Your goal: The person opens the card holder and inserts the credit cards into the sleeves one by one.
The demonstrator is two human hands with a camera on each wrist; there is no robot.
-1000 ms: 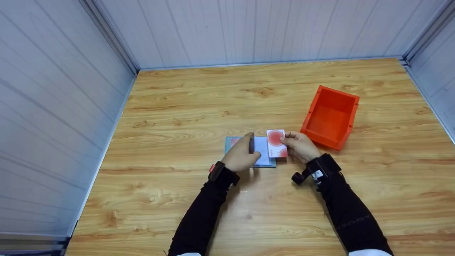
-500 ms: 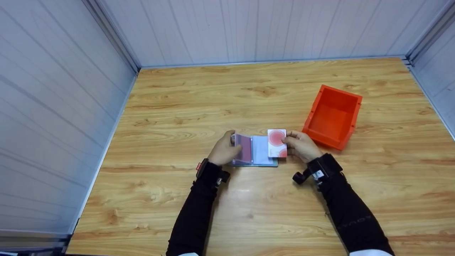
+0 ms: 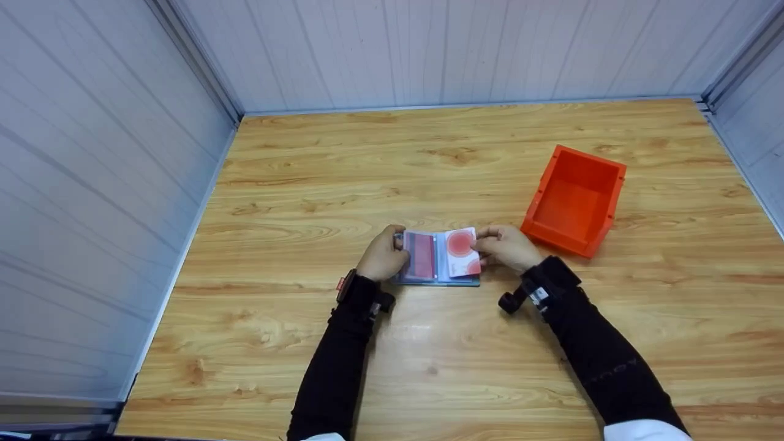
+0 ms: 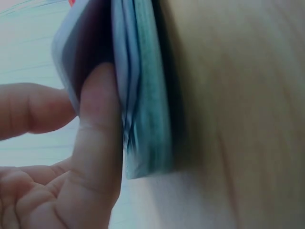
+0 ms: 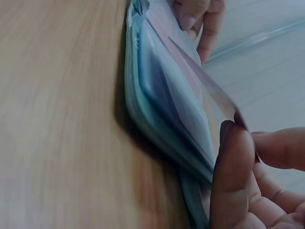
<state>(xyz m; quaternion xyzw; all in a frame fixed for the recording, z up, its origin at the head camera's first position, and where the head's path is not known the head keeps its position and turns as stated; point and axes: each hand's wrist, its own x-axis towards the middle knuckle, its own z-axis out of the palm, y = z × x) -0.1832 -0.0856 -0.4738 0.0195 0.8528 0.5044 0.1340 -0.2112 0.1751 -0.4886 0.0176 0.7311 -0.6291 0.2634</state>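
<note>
A small card holder (image 3: pixel 441 282) with a teal cover lies spread on the table, its clear sleeves showing. On its left side a pinkish-red card (image 3: pixel 419 257) shows through a sleeve. My left hand (image 3: pixel 381 254) pinches the left sleeve page (image 4: pixel 71 47), with one finger inside the fold beside the teal cover (image 4: pixel 151 95). Between thumb and fingers, my right hand (image 3: pixel 508 250) pinches a white card (image 3: pixel 460 251) with red circles by its right edge. In the right wrist view, this card (image 5: pixel 217 93) slants over the sleeves, its far end close to the page.
An orange bin (image 3: pixel 572 211) stands right behind my right hand. The wood-grain table (image 3: pixel 306 202) meets pale panel walls (image 3: pixel 429 55) at the back and sides.
My left hand has moved left, turning a sleeve page over to that side. My right hand has brought the white card left over the right-hand sleeves, tilting it slightly.
</note>
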